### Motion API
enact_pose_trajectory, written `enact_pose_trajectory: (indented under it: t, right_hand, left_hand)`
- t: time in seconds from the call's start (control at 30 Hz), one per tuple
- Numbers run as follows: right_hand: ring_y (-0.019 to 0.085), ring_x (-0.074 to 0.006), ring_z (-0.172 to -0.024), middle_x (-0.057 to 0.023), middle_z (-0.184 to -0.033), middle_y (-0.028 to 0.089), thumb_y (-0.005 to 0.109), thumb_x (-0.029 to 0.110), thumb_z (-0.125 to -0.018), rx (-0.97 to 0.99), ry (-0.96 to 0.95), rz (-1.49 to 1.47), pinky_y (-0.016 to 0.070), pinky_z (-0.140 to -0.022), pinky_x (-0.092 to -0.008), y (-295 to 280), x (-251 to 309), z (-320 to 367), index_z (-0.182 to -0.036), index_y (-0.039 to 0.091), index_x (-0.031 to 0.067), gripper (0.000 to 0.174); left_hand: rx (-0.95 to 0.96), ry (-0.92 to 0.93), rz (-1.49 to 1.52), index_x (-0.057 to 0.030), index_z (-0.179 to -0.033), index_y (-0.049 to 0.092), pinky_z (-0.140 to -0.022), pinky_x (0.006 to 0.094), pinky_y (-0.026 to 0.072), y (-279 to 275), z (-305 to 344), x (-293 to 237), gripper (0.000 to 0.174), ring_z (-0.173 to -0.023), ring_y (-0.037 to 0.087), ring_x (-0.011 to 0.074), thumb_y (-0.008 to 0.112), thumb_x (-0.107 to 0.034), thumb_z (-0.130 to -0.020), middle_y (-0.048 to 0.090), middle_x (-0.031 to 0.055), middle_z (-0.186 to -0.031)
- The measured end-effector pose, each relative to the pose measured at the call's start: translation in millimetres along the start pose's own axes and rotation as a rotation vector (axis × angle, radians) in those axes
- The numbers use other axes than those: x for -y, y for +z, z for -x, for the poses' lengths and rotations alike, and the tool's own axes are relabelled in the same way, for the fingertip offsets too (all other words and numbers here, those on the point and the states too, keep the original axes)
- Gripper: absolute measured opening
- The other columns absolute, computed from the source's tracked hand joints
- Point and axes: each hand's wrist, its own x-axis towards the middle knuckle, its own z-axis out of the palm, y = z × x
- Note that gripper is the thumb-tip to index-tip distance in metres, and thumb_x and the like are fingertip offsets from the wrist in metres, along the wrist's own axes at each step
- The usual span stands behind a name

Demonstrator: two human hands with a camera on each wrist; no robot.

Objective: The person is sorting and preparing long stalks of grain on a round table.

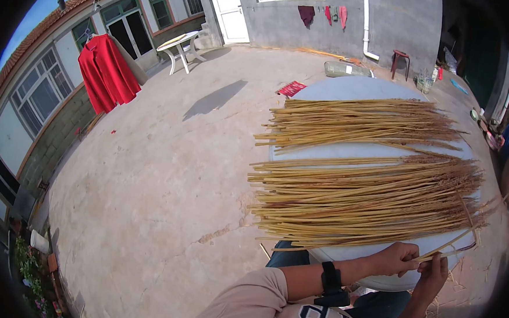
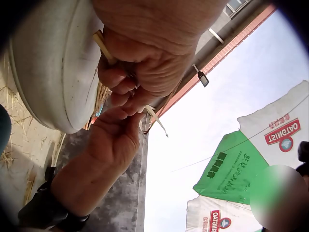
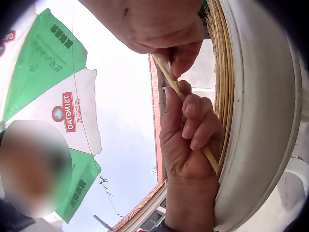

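My left hand [image 1: 397, 259] grips a dry yellow stalk [image 3: 210, 158], which runs through its curled fingers in the right wrist view. Close against it, my right hand [image 1: 433, 275] pinches the stalk higher up, thumb and fingertips meeting the left fingers. In the left wrist view a cut stalk end [image 2: 103, 46] sticks out of the left fist, and thin pale split pieces hang beyond the fingers. Both hands are just off the near edge of a round white table [image 1: 319, 148]. On it lies a thick bundle of stalks [image 1: 351, 203], brushy heads to the right.
A second bundle of stalks [image 1: 350, 121] lies farther back on the table. Straw bits litter the concrete ground. A small stool [image 1: 400, 60] stands by the grey wall, a red garment [image 1: 105, 71] hangs at left, and a green and white umbrella [image 3: 48, 53] spreads overhead.
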Motion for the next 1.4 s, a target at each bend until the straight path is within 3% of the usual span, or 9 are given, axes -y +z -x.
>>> enact_pose_trajectory:
  t: [0.2,0.3,0.47,0.73,0.9,1.1,1.17,1.23,1.4]
  right_hand:
    - [0.046,-0.0044,-0.051,-0.0031,-0.07,0.056,0.052,0.019,-0.089,-0.022,-0.084,0.016,0.0352,-0.048,-0.017,3.5,2.0,5.8,-0.086,0.055,0.0036,0.016]
    - [0.049,-0.0058,-0.052,-0.0052,-0.074,0.057,0.05,0.015,-0.09,-0.015,-0.131,0.01,0.0364,-0.046,-0.017,0.8,2.8,8.3,-0.086,0.055,0.0032,0.013]
    - [0.045,-0.007,-0.052,-0.0056,-0.072,0.053,0.046,0.01,-0.09,0.042,-0.262,0.126,0.0347,-0.047,-0.0183,5.6,10.5,21.6,-0.082,0.052,0.0024,0.012]
    - [0.041,-0.0088,-0.052,-0.0071,-0.069,0.048,0.039,0.002,-0.086,0.165,-0.414,0.327,0.0344,-0.05,-0.0189,14.3,30.7,41.0,-0.077,0.049,0.0015,0.013]
    - [0.043,-0.0115,-0.069,-0.0065,-0.075,0.046,0.04,0.006,-0.088,0.316,-0.587,0.386,0.0351,-0.061,-0.0231,10.5,27.2,24.0,-0.081,0.048,0.0034,0.011]
    - [0.049,-0.0164,-0.08,-0.0079,-0.08,0.053,0.049,0.015,-0.086,0.486,-0.324,0.261,0.038,-0.073,-0.027,24.8,19.2,30.9,-0.086,0.051,0.001,0.014]
    - [0.051,-0.017,-0.082,-0.0086,-0.082,0.054,0.046,0.014,-0.088,0.468,-0.315,0.208,0.0404,-0.075,-0.0278,18.6,3.9,29.3,-0.085,0.051,0.0015,0.014]
    - [0.053,-0.0165,-0.079,-0.0098,-0.083,0.054,0.042,0.013,-0.092,0.358,-0.126,0.036,0.043,-0.074,-0.0296,17.6,1.3,30.7,-0.084,0.051,0.0019,0.016]
    - [0.054,-0.0167,-0.073,-0.0105,-0.075,0.055,0.039,0.019,-0.095,0.348,-0.172,0.006,0.0447,-0.071,-0.0305,2.5,-8.5,27.5,-0.08,0.049,0.0008,0.026]
  left_hand:
    - [-0.075,0.08,-0.022,-0.0038,-0.088,0.049,-0.038,0.0217,0.0331,2.2,1.0,-3.7,0.013,-0.041,0.044,0.0056,0.047,-0.016,-0.09,0.051,0.0017,-0.052]
    - [-0.043,-0.041,0.073,-0.0035,-0.088,0.048,-0.038,0.0239,0.0367,0.2,2.2,-4.8,0.014,-0.041,0.047,0.0075,0.046,-0.017,-0.091,0.052,0.0022,-0.052]
    - [-0.197,0.07,-0.109,-0.0024,-0.084,0.043,-0.039,0.0263,0.0396,5.8,-2.4,8.3,0.018,-0.041,0.05,0.0133,0.042,-0.018,-0.092,0.05,0.0045,-0.051]
    - [-0.2,0.084,-0.177,-0.0028,-0.083,0.041,-0.045,0.0304,0.0419,3.8,-5.0,13.4,0.018,-0.047,0.053,0.0174,0.043,-0.018,-0.092,0.049,0.008,-0.052]
    - [-0.168,0.047,-0.175,-0.0024,-0.082,0.04,-0.046,0.0309,0.0415,4.0,-2.5,8.4,0.019,-0.048,0.054,0.0185,0.045,-0.018,-0.091,0.05,0.0086,-0.053]
    - [-0.208,0.123,-0.175,-0.0034,-0.08,0.04,-0.044,0.029,0.0412,5.6,-3.2,11.1,0.017,-0.048,0.053,0.0163,0.046,-0.017,-0.09,0.051,0.0086,-0.056]
    - [-0.205,0.057,-0.102,-0.0042,-0.08,0.04,-0.043,0.0273,0.0405,3.1,-2.7,9.9,0.017,-0.048,0.053,0.0141,0.046,-0.016,-0.09,0.051,0.0074,-0.059]
    - [-0.195,0.063,-0.088,-0.0047,-0.079,0.04,-0.043,0.026,0.0399,0.6,-2.2,12.0,0.017,-0.048,0.051,0.0127,0.046,-0.017,-0.089,0.051,0.0063,-0.062]
    - [-0.162,0.036,-0.134,-0.0024,-0.079,0.042,-0.045,0.0297,0.0383,1.2,-2.9,10.9,0.017,-0.048,0.049,0.0159,0.051,-0.015,-0.086,0.05,0.0093,-0.057]
